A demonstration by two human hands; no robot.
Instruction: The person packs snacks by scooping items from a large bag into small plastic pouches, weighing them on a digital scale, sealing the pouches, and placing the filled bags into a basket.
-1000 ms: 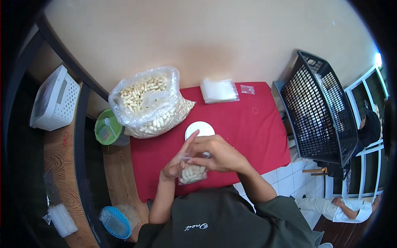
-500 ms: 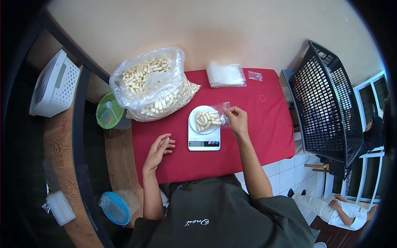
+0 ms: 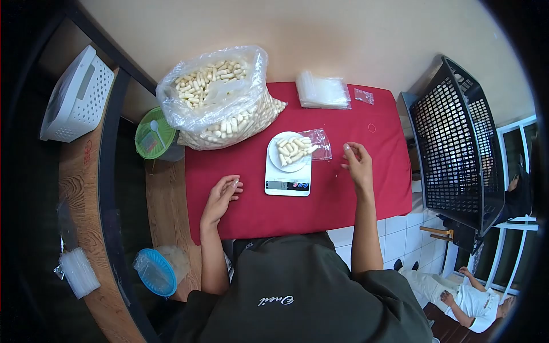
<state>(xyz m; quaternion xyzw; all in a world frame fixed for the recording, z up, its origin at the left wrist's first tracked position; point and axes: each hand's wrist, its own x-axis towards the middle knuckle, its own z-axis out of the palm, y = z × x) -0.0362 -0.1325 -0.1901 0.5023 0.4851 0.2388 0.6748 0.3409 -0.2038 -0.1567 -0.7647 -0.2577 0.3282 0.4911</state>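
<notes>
A white kitchen scale [image 3: 273,175] stands on the red cloth. On its round white plate lies a small clear plastic bag [image 3: 322,145] filled with pale, finger-shaped snack pieces [image 3: 293,150]; the bag's unfilled end hangs past the plate's right side. My right hand [image 3: 358,166] is just right of that bag, apart from it, fingers loosely bent and holding nothing. To the left of the scale, my left hand [image 3: 222,198] hovers over the cloth with relaxed, parted fingers, touching nothing. Behind it stands a large open clear bag [image 3: 229,121] full of the same pieces.
At the table's back lie a stack of clear bags [image 3: 323,92] and a small packet [image 3: 363,96]. A green-lidded tub [image 3: 151,140] is at the left, and a black crate [image 3: 457,137] at the right. A blue basket [image 3: 155,274] sits low left. Another person [image 3: 472,300] is at lower right.
My right hand has let go of the small bag's end and moved off to the right. The whole view has shifted slightly; my left hand stays beside the scale.
</notes>
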